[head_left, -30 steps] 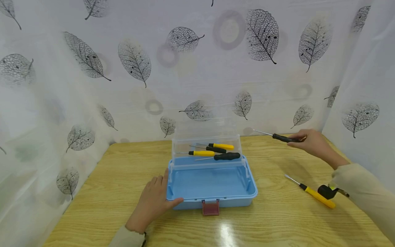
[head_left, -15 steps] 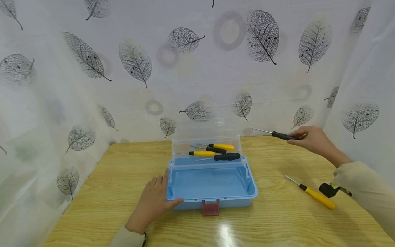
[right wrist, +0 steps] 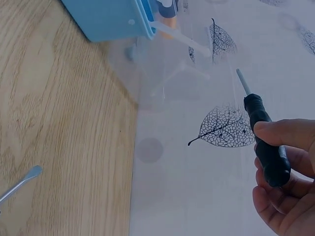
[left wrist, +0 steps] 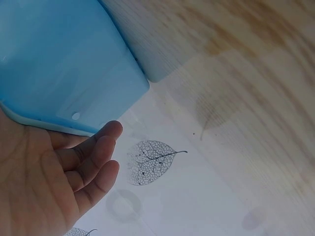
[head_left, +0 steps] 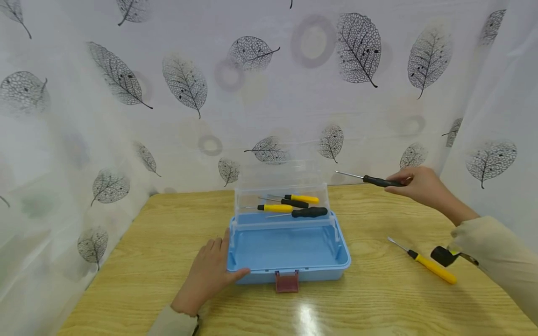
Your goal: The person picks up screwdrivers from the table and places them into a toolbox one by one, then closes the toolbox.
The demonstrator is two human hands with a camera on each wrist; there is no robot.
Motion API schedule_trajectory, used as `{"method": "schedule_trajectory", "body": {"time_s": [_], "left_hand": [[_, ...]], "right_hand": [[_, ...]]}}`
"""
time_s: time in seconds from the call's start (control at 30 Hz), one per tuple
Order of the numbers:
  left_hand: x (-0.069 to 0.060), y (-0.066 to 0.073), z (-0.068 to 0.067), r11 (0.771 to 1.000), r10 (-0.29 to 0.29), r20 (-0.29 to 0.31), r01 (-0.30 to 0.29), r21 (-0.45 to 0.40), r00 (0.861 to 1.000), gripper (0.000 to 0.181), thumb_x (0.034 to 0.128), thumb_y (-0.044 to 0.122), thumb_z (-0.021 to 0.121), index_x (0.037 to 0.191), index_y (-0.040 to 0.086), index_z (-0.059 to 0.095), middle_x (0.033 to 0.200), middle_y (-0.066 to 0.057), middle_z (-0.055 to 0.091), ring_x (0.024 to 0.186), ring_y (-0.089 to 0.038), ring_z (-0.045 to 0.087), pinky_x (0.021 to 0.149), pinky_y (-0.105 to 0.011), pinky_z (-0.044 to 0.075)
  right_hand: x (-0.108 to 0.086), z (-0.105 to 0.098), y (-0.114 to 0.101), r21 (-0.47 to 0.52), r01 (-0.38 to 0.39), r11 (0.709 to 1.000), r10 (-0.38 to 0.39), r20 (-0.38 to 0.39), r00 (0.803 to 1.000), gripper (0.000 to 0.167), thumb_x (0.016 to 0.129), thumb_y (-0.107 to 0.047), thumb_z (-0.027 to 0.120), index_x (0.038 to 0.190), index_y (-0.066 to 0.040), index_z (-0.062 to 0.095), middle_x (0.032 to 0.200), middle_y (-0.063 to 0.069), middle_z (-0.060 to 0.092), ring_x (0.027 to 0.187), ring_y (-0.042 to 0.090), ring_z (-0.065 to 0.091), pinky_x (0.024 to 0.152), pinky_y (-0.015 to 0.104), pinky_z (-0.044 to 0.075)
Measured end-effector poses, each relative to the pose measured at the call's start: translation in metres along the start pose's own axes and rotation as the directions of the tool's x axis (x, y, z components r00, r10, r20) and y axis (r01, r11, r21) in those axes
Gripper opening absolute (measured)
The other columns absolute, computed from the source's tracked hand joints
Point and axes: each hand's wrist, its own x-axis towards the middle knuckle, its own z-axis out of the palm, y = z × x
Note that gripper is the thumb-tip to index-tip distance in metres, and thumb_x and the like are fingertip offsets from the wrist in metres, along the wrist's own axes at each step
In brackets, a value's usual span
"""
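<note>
A black-handled screwdriver [head_left: 378, 181] is pinched by its handle in the right hand [head_left: 420, 186], raised above the table's back right, tip towards the left. The right wrist view shows the thumb on the black handle [right wrist: 268, 147]. The left hand [head_left: 208, 275] rests against the left side of the blue toolbox [head_left: 290, 247], fingers extended, thumb at its front edge. In the left wrist view the fingers of the left hand [left wrist: 64, 172] lie beside the blue wall [left wrist: 74, 64]. Two yellow-handled screwdrivers [head_left: 275, 208] and two black-handled ones [head_left: 309, 213] lie in the raised clear tray [head_left: 279, 225].
A yellow-handled screwdriver [head_left: 435, 268] lies on the wooden table [head_left: 370, 303], right of the toolbox and near the right sleeve [head_left: 500, 261]. The toolbox's reddish latch [head_left: 287, 283] hangs at its front. A leaf-patterned curtain [head_left: 286, 102] stands behind the table.
The right hand has moved slightly left and up with the black screwdriver. The left hand, the toolbox and the yellow screwdriver on the table have stayed in place.
</note>
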Motion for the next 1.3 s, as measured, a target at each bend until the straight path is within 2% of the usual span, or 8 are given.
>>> {"method": "schedule_trajectory", "body": {"time_s": [0.23, 0.6, 0.93, 1.3], "left_hand": [[0.0, -0.001, 0.001, 1.0, -0.001, -0.008, 0.001, 0.001, 1.0, 0.107, 0.072, 0.07, 0.062, 0.142, -0.006, 0.032, 0.109, -0.019, 0.06, 0.098, -0.03, 0.058, 0.08, -0.042, 0.05], [0.001, -0.001, 0.002, 1.0, 0.004, -0.004, -0.004, -0.001, 1.0, 0.108, 0.072, 0.071, 0.06, 0.142, -0.006, 0.032, 0.107, -0.018, 0.06, 0.097, -0.029, 0.057, 0.08, -0.042, 0.05], [0.001, -0.001, 0.002, 1.0, -0.004, 0.0, 0.004, 0.0, 1.0, 0.108, 0.0716, 0.071, 0.061, 0.142, -0.006, 0.033, 0.106, -0.017, 0.06, 0.096, -0.029, 0.058, 0.08, -0.041, 0.05], [0.001, 0.0, 0.001, 1.0, -0.006, -0.002, 0.006, -0.001, 1.0, 0.107, 0.0715, 0.072, 0.06, 0.141, -0.005, 0.035, 0.109, -0.018, 0.06, 0.098, -0.029, 0.058, 0.083, -0.042, 0.05]], "right_hand": [[0.002, 0.001, -0.014, 0.007, 0.025, 1.0, -0.025, 0.006, 1.0, 0.026, 0.08, -0.021, 0.074, 0.097, -0.002, 0.073, 0.08, 0.006, 0.065, 0.063, 0.007, 0.05, 0.055, 0.024, 0.042], [0.008, 0.012, -0.027, 0.017, 0.133, 0.991, -0.132, -0.033, 0.991, 0.022, 0.077, -0.017, 0.077, 0.094, -0.003, 0.074, 0.075, 0.001, 0.062, 0.057, 0.004, 0.037, 0.052, 0.023, 0.032], [0.012, 0.016, -0.045, 0.063, 0.124, 0.99, -0.127, 0.047, 0.991, 0.023, 0.081, -0.021, 0.074, 0.096, -0.004, 0.074, 0.079, 0.002, 0.063, 0.062, 0.006, 0.044, 0.056, 0.024, 0.036], [0.02, 0.027, -0.06, 0.083, 0.169, 0.982, -0.175, 0.065, 0.982, 0.02, 0.079, -0.016, 0.075, 0.095, -0.005, 0.074, 0.076, 0.0, 0.061, 0.062, 0.007, 0.043, 0.058, 0.024, 0.038]]}}
